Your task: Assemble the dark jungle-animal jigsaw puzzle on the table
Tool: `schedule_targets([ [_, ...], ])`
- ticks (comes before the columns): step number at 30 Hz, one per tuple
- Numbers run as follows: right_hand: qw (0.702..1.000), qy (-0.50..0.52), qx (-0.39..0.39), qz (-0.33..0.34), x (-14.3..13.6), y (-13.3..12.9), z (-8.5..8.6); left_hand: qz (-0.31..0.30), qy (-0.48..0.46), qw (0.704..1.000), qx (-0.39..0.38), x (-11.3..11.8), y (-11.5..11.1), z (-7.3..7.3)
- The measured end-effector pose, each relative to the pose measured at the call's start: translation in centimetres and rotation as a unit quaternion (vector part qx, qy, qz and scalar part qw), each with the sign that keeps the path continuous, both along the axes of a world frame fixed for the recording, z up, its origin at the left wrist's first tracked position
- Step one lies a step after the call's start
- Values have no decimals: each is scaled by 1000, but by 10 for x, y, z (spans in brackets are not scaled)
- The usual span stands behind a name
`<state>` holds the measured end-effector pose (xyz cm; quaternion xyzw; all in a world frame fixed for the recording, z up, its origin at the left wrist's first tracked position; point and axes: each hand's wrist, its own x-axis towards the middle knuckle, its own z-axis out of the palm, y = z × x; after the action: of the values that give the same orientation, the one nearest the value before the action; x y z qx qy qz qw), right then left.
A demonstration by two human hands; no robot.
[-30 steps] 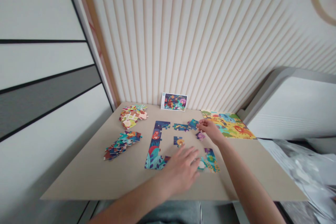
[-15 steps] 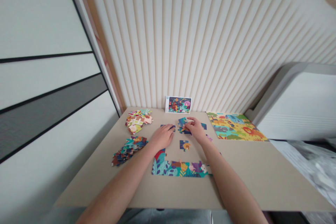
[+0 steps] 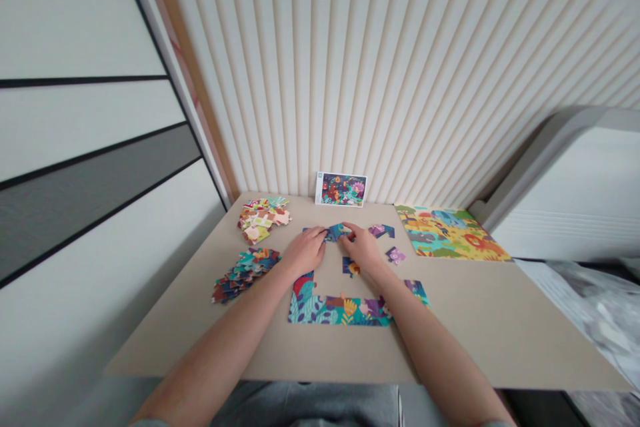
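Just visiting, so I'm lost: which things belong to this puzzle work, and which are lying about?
In use, apparently:
blue piece between left hand and right hand
partial puzzle border
dark pile
loose purple piece
picture card

Lying about, apparently:
pale pile
animal picture
clear plastic

Right hand [image 3: 364, 248], blue puzzle piece [image 3: 336, 231] shifted left, nearer left hand [image 3: 306, 251].

This looks like a room in a home. A beige table [image 3: 500, 327] across the lower middle of the frame bears a partly joined cartoon puzzle [image 3: 325, 310], with a bright animal picture [image 3: 453, 233] to its right. White panels [image 3: 75, 13] with dark strips line the left; a cream ribbed wall [image 3: 350, 67] rises behind. Clear plastic wrapping [image 3: 595, 310] lies at lower right.
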<state>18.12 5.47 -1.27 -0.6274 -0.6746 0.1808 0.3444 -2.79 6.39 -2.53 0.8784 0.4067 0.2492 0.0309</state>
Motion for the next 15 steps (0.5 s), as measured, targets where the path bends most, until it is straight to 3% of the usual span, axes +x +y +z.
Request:
schedule_targets([
  [9, 997, -73, -20, 2, -2, 0, 3, 1, -1, 1000, 8, 2, 0, -3],
  [15, 998, 55, 1, 3, 10, 7, -3, 6, 7, 1000, 5, 3, -1, -1],
])
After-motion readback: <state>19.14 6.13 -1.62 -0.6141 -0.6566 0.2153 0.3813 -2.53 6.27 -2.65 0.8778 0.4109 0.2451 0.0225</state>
